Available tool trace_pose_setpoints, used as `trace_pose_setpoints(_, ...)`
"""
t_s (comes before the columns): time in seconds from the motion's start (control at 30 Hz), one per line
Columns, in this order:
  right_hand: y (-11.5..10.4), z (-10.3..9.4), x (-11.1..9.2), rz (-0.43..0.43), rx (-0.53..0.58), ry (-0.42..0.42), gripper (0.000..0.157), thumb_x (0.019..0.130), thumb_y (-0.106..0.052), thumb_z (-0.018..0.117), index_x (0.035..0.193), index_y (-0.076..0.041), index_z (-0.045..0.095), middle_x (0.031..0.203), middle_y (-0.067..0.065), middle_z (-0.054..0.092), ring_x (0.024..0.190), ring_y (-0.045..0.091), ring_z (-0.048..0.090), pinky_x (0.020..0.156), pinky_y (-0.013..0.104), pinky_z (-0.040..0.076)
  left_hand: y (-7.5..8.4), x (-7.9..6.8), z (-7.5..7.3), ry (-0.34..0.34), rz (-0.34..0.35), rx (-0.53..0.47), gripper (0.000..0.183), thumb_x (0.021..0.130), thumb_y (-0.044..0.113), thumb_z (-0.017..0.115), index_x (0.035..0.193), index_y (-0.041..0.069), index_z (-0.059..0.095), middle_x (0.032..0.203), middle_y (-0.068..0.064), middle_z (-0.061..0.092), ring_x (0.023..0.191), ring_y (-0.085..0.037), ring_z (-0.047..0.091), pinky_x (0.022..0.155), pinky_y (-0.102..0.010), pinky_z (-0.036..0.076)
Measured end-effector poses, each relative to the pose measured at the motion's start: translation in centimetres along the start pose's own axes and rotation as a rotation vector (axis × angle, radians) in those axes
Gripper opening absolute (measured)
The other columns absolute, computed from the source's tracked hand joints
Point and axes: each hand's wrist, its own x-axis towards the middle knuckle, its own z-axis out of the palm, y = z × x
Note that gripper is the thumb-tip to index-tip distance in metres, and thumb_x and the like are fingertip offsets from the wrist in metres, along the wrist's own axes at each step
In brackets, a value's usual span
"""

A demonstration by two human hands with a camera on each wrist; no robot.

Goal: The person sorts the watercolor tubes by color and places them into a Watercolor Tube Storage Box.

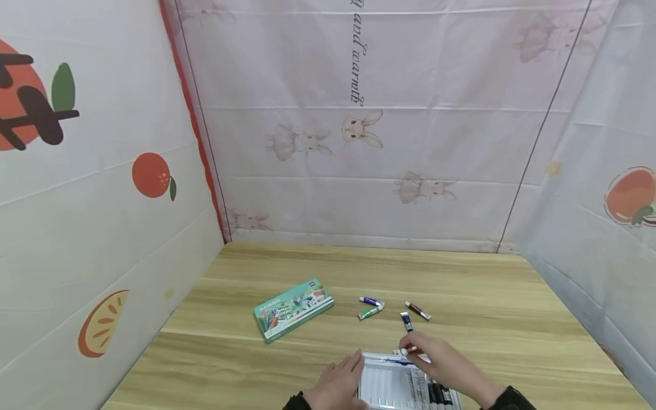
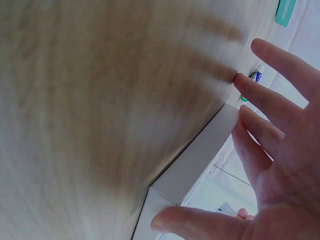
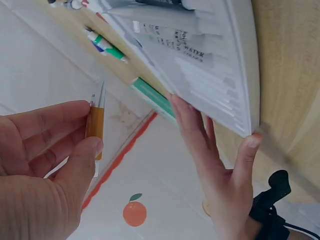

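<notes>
My right hand [image 1: 427, 356] pinches an ochre paint tube [image 3: 95, 122] between thumb and fingertips, above the far edge of a white tray [image 1: 385, 378]. Along that tray's left side rests my left hand [image 1: 335, 384]. Its fingers are extended in the left wrist view, with the thumb at the near corner and fingertips at the far one. Several paint tubes [image 1: 435, 393] with dark ends lie in the tray's right part, while the left grooves hold nothing. A thin blue paintbrush [image 1: 397, 361] lies along the far edge, partly behind my right hand.
Beyond the tray lie a blue-purple tube [image 1: 371, 301], a green tube [image 1: 370, 312], a brown tube [image 1: 417, 310] and a dark blue tube [image 1: 406, 321]. A teal paint box [image 1: 293, 309] is farther left. Printed cloth walls [image 1: 359, 199] border the wooden table [image 1: 230, 347].
</notes>
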Motion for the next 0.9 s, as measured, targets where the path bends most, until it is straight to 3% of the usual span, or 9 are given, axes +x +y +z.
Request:
trace_pose_setpoints(0.23, 0.1, 1.8, -0.6, -0.064, 0.055, -0.075, 0.023, 0.076, 0.002, 0.055, 0.094, -0.01, 0.049, 0.089, 0.0, 0.054, 0.082, 0.011, 0.054, 0.064, 0.016, 0.044, 0.0, 0.2, 0.0, -0.031, -0.017, -0.018, 0.08, 0.064, 0.054, 0.054, 0.127, 0.009, 0.031, 0.131, 0.001, 0.024, 0.115, -0.014, 0.026, 0.084, -0.042, 0.031)
trace_pose_setpoints(0.53, 0.5, 2.9, -1.8, -0.053, -0.154, -0.142, 0.027, 0.071, -0.004, 0.06, 0.092, -0.018, 0.051, 0.092, -0.01, 0.051, 0.072, -0.003, 0.045, 0.057, 0.015, 0.041, -0.1, 0.3, -0.2, -0.056, -0.035, -0.07, 0.081, 0.064, 0.053, 0.055, 0.126, 0.009, 0.031, 0.131, 0.001, 0.024, 0.116, -0.014, 0.024, 0.085, -0.042, 0.03)
trace_pose_setpoints(0.7, 0.7, 3.3, -1.8, -0.109, -0.182, -0.201, 0.023, 0.072, -0.004, 0.059, 0.088, -0.02, 0.053, 0.088, -0.013, 0.049, 0.068, -0.004, 0.042, 0.056, 0.011, 0.039, -0.1, 0.2, -0.2, -0.048, -0.027, -0.054, 0.08, 0.065, 0.053, 0.054, 0.127, 0.008, 0.03, 0.131, 0.001, 0.023, 0.116, -0.014, 0.024, 0.085, -0.041, 0.03)
trace_pose_setpoints(0.9, 0.9, 3.4, -2.1, -0.158, -0.189, -0.21, 0.019, 0.073, -0.006, 0.059, 0.087, -0.019, 0.058, 0.094, -0.008, 0.053, 0.082, 0.001, 0.048, 0.065, 0.018, 0.043, 0.0, 0.1, -0.1, -0.036, -0.019, -0.018, 0.081, 0.065, 0.054, 0.053, 0.127, 0.008, 0.03, 0.131, 0.001, 0.023, 0.116, -0.014, 0.025, 0.084, -0.041, 0.032)
